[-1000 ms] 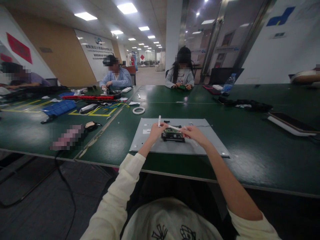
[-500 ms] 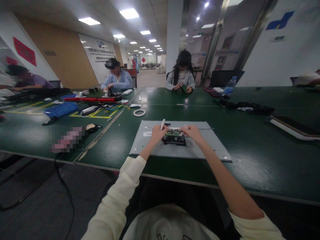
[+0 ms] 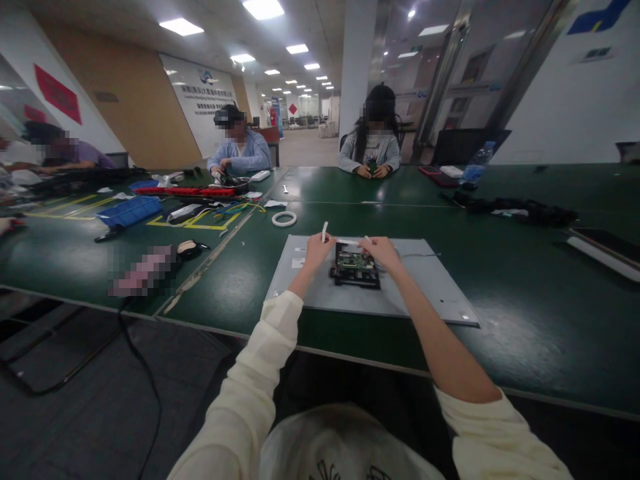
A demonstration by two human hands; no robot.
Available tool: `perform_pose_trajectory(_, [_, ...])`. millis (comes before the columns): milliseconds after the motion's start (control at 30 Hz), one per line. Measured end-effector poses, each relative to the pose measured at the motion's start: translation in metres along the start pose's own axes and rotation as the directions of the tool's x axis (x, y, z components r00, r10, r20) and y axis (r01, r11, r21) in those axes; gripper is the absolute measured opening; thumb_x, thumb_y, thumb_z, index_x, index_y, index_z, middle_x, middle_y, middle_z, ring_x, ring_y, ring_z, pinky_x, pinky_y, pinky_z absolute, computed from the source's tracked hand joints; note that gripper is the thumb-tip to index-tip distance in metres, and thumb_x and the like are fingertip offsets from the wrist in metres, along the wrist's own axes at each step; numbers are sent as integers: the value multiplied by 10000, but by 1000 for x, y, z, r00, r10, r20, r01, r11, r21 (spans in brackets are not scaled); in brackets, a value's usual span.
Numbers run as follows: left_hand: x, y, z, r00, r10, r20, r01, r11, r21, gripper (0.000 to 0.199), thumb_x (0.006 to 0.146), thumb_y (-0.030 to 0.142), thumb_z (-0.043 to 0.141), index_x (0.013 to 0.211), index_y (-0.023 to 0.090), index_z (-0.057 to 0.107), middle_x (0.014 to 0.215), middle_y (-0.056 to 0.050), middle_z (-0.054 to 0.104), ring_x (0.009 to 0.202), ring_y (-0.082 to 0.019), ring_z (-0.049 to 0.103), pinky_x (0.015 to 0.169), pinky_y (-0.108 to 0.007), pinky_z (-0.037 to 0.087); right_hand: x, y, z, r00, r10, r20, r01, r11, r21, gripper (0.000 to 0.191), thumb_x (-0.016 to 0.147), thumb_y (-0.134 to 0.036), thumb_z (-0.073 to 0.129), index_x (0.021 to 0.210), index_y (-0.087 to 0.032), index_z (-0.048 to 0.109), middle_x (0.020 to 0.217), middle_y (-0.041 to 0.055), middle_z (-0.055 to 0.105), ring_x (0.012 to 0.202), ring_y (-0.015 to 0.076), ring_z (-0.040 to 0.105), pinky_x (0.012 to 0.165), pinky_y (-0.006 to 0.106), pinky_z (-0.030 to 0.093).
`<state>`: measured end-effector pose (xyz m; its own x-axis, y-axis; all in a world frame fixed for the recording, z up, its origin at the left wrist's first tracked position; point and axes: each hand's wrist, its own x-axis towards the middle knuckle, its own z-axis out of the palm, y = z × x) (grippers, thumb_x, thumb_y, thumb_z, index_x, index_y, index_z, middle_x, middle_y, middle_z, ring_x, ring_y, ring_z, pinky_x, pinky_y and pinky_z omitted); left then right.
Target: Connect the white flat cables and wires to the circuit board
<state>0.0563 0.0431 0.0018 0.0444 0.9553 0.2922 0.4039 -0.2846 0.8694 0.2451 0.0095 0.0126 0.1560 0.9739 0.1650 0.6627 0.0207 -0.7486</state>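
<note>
Both hands are over a black frame (image 3: 356, 277) carrying a green circuit board (image 3: 353, 259), which lies on a flat grey panel (image 3: 305, 293). My left hand (image 3: 317, 252) is at the frame's far left corner, pinching a narrow white strip (image 3: 325, 231) whose end sticks up above the fingers. Beyond the board, my right hand (image 3: 381, 252) has its fingers pinched together, also with something white at the fingertips. A white band shows between the hands, apparently the same strip. A thin cable (image 3: 420, 255) runs out to the right on the panel.
A white tape roll (image 3: 284, 219) lies beyond the panel. On the left are a blue tray (image 3: 129, 211), wires and a pink blurred item (image 3: 145, 270). A bottle (image 3: 477, 163), black cable bundle (image 3: 520, 211) and dark flat device (image 3: 607, 247) lie right. Co-workers sit opposite.
The view has turned slightly, shifting the scene. My hands have drawn toward the board's far edge, exposing more of it. The co-worker opposite has lowered the green item.
</note>
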Motion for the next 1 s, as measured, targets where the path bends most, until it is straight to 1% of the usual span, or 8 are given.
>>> perform_pose_trajectory(133, [-6,6,-3,997,-39,70,50,987,-155,209,670,351,582,613,151,563,494,37,473,479,-75,425,504,-202,324,-13,2,-8,996,47,80,-59,986,158,335,744,-415,512,815,-130,673,713,61,649,588,109,528,458,187,302])
perform_pose_trajectory(267, [-14,13,-7,975,-80,209,156,913,-376,225,687,354,599,653,146,523,487,57,411,375,-21,284,388,-177,187,-21,-3,-13,976,136,170,-188,918,348,319,800,-391,492,898,-126,642,880,100,660,673,118,573,469,172,344])
perform_pose_trajectory(333, [-16,15,-11,960,-86,268,209,857,-471,232,693,346,609,659,145,499,495,65,387,357,-4,241,366,-173,127,-22,-4,-16,970,161,184,-233,833,502,332,863,-373,407,921,-128,623,959,114,651,735,127,600,534,184,414])
perform_pose_trajectory(433, [-18,17,-16,941,-86,328,270,776,-570,244,685,327,630,654,146,470,508,71,377,347,7,225,354,-173,90,-20,-1,-26,972,131,195,-234,616,752,367,911,-341,303,915,-139,609,1044,114,628,847,138,612,685,226,484])
perform_pose_trajectory(500, [-19,18,-19,928,-92,361,307,738,-600,244,677,308,645,654,146,464,506,76,366,341,10,218,349,-176,78,-20,1,-33,974,116,195,-227,503,834,366,915,-326,293,887,-145,610,1058,107,625,908,145,603,759,249,493])
perform_pose_trajectory(567, [-19,18,-21,915,-95,393,335,721,-606,235,672,285,654,660,144,466,502,80,354,337,12,215,346,-178,70,-21,3,-40,973,115,199,-230,453,861,361,913,-315,298,863,-149,614,1064,101,624,948,151,592,802,260,493])
perform_pose_trajectory(767, [-21,24,-23,911,-29,411,309,708,-635,219,669,253,655,668,145,464,509,85,322,346,13,209,350,-179,57,-26,-4,-42,967,41,250,-234,518,823,353,904,-354,320,939,-170,619,1130,87,594,1011,168,565,845,287,485])
perform_pose_trajectory(1000, [-26,30,-24,876,120,468,233,743,-627,257,661,326,670,688,144,491,460,103,247,363,-4,210,378,-187,87,-31,-17,-29,947,-53,316,-227,584,779,230,836,-317,499,818,-141,645,958,100,641,884,168,597,794,283,492])
